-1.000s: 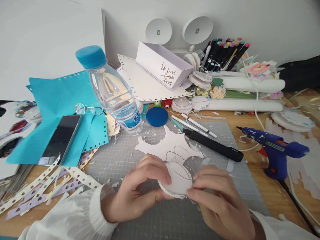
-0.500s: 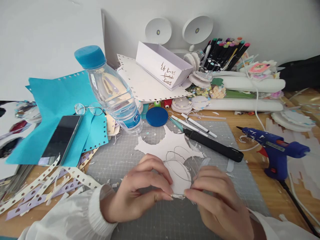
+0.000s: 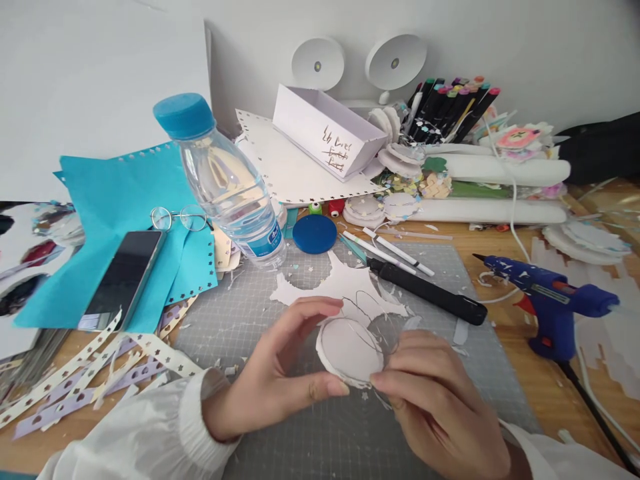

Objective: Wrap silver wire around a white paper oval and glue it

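Observation:
A round white paper disc with pencil lines and a ragged, layered edge is held tilted above the cutting mat. My right hand pinches its lower right edge between thumb and forefinger. My left hand has its thumb touching the lower left rim, while its fingers arch away over the upper left, apart from the thumb. Behind the disc lies a jagged white paper offcut with curved pencil lines. The left hand's other fingers are partly hidden behind its forefinger.
A tilted water bottle stands left of the blue round lid. A black-handled tool and white pens lie behind my right hand. The blue glue gun rests at right, with a phone and paper strips at left.
My left forefinger has lifted off the disc and opened away from the thumb, showing more of the disc's left side. My right hand keeps its pinch.

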